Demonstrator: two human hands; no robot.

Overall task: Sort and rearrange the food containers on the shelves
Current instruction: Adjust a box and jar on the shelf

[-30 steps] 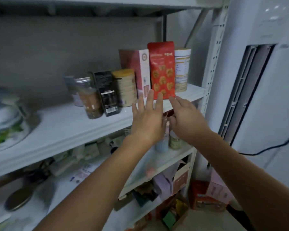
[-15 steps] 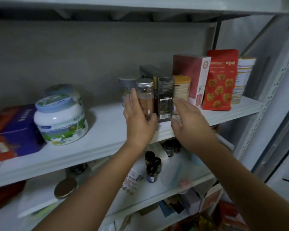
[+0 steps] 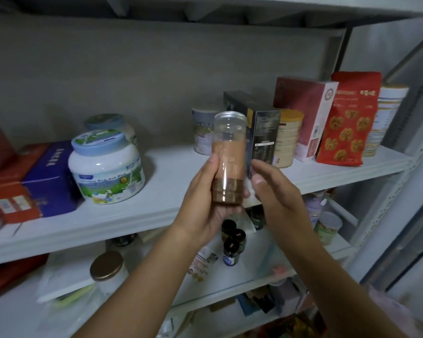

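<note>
Clear jar (image 3: 228, 157) of brown powder, in the air before the white shelf (image 3: 171, 164), clamped in curled fingers (image 3: 211, 164) of the left hand (image 3: 205, 203). Just beside, right hand (image 3: 279, 198), fingers apart, relaxed, holding nothing. Beyond them, a black box (image 3: 265, 135); leftward, a milk-powder tub (image 3: 105, 167).

Clear jar (image 3: 227, 159): transparent wall, reddish-brown contents, copper-coloured ribbed band at lower end. Tub (image 3: 105, 172): white body, pale blue lid, green meadow print on label. Flat box (image 3: 51, 176): dark blue, white characters. Carton (image 3: 12, 203): orange-red, pale label patches. Slim box (image 3: 265, 132): black, white label strip. Can (image 3: 288, 142): cream, yellow lid. Tall box (image 3: 300, 106): dark red face, white side. Pouch (image 3: 347, 123): red, repeated golden-brown round motifs. Shelf (image 3: 171, 181): white. Small bottles (image 3: 232, 245): dark brown, one with blue label.
</note>
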